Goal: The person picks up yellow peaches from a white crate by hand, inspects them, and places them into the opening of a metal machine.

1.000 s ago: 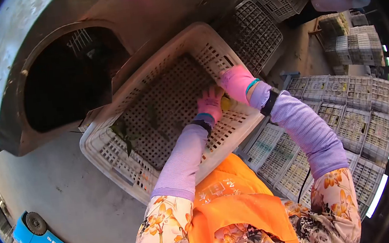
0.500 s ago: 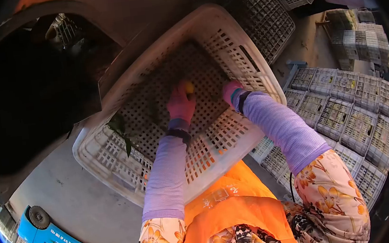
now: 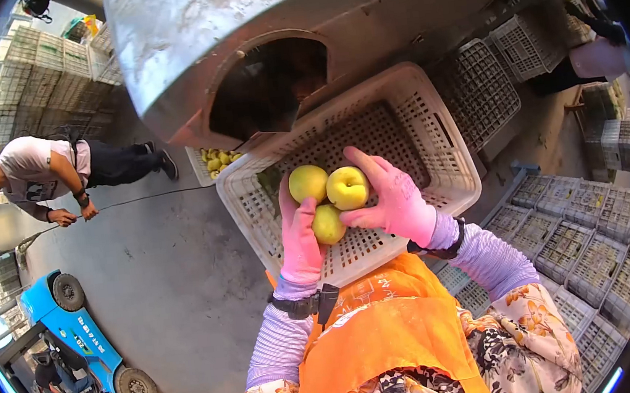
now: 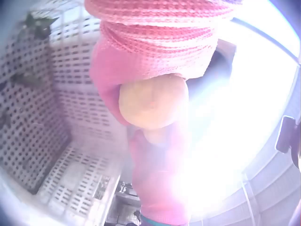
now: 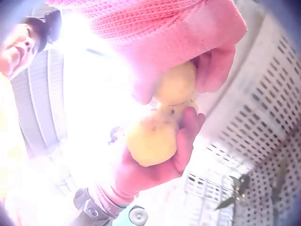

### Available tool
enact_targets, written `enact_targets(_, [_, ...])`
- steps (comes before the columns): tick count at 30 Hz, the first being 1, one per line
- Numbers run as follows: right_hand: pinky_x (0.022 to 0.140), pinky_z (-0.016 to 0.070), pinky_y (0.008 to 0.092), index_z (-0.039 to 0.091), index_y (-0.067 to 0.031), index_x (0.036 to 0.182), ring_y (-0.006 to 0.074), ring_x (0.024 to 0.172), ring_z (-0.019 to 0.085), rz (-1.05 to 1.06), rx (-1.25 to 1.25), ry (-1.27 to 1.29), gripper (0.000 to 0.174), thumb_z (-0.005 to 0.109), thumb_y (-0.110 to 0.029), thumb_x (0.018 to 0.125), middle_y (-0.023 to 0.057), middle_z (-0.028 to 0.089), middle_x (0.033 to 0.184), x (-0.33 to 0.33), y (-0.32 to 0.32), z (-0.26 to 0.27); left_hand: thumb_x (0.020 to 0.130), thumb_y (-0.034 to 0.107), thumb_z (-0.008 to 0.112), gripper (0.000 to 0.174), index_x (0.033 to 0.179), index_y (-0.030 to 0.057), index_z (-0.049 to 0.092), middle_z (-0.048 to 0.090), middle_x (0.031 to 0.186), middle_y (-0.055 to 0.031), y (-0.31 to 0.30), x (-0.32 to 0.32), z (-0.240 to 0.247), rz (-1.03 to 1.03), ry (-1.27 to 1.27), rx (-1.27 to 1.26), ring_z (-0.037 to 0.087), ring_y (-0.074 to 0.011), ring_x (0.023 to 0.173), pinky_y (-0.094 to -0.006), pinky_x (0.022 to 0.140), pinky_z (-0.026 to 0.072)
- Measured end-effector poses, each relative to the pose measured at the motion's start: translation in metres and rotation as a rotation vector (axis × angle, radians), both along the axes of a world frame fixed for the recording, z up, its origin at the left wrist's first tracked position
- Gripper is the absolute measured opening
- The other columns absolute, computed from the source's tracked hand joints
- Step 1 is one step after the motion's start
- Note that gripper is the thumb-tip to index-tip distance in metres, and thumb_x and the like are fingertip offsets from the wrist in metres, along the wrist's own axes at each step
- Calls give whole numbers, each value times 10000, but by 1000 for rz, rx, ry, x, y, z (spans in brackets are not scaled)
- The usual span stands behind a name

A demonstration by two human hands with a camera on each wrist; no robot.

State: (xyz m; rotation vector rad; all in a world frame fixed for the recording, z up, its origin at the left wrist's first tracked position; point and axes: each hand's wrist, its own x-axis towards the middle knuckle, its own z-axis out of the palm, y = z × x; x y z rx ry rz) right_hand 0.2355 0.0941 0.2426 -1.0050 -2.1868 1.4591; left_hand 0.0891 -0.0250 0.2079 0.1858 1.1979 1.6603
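Note:
Both hands wear pink knit gloves and meet above a white slatted plastic crate (image 3: 450, 136). Three round yellow fruits are clustered between them: a left fruit (image 3: 308, 184), a right fruit (image 3: 348, 188) with a crease, and a lower fruit (image 3: 328, 224). My left hand (image 3: 300, 240) cups the left and lower fruits. Around the right one curl the thumb and fingers of my right hand (image 3: 402, 204). In the right wrist view a yellow fruit (image 5: 152, 141) rests in the left hand. The left wrist view shows a pale fruit (image 4: 153, 102) under the left glove, partly washed out by glare.
Green leaves (image 5: 233, 194) lie in the crate. Behind it stands a large metal housing (image 3: 388, 16) with a dark opening. A smaller crate of yellow fruit (image 3: 217, 161) sits beyond. Stacked crates (image 3: 564, 224) fill the right; a blue forklift (image 3: 83, 328) and a person (image 3: 50, 163) are left.
Both hands were down in the crate, one fruit showing at the left hand. They have risen and come together around three fruits. The head view has shifted, bringing the standing person into sight.

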Motion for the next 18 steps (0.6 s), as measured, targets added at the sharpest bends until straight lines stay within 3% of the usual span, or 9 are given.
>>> enact_targets(1, [869,569,367,529,-21,1420,329,1045,673,-15,-12,57,862,890,-260,674,183,625,1240,-4,-6,10,1015,217,560,648,1584,136,261,475,1457,-110,-1,-5,14,18,-3,15,510,-263,1324,-390,1117,433])
enact_targets(4, [861,572,344,529,-22,1424,294,1036,677,-43,159,42,846,894,-216,686,184,605,1286,-20,-13,31,1016,228,560,651,1583,119,261,483,1442,-115,-3,-24,28,4,149,63,518,-258,1309,-379,1114,430])
enact_targets(5, [942,542,392,563,-34,1392,320,1132,632,-97,163,11,857,911,-279,649,199,562,1353,-29,-13,28,985,157,597,684,1579,86,264,488,1433,-111,-2,-30,36,50,209,58,524,-236,1289,-362,1111,425])
enact_targets(8, [1034,471,462,607,-41,1329,376,1232,558,-171,716,-26,834,913,-338,612,204,526,1401,-68,9,30,929,41,632,733,1569,57,275,484,1440,-101,-8,-44,44,134,362,72,521,-218,1280,-349,1113,418])
enact_targets(9, [1104,365,513,659,-103,1256,392,1335,461,-236,727,20,780,872,-447,590,166,550,1392,-87,19,10,841,-62,697,834,1557,1,274,499,1441,-140,-10,-47,48,196,328,69,552,-220,1256,-340,1071,460])
enact_targets(12, [1081,374,515,676,-110,1231,376,1333,460,-249,886,-183,739,813,-532,641,172,549,1400,-139,47,-37,819,-95,695,815,1538,46,338,467,1476,-97,-25,-62,26,129,845,14,513,-210,1281,-350,1076,458])
enact_targets(15, [1074,411,483,636,-42,1254,412,1299,502,-121,614,-272,778,823,-527,675,228,543,1389,-183,81,-43,772,-56,771,838,1508,31,382,507,1464,-143,-28,-72,20,177,1310,5,544,-257,1286,-365,1064,469])
enact_targets(18, [1095,408,479,594,-7,1313,424,1319,496,-157,617,-225,854,826,-541,688,250,558,1367,-177,77,-15,742,12,827,822,1456,5,421,583,1370,-195,-19,-75,25,229,1584,12,618,-344,1201,-387,1005,506])
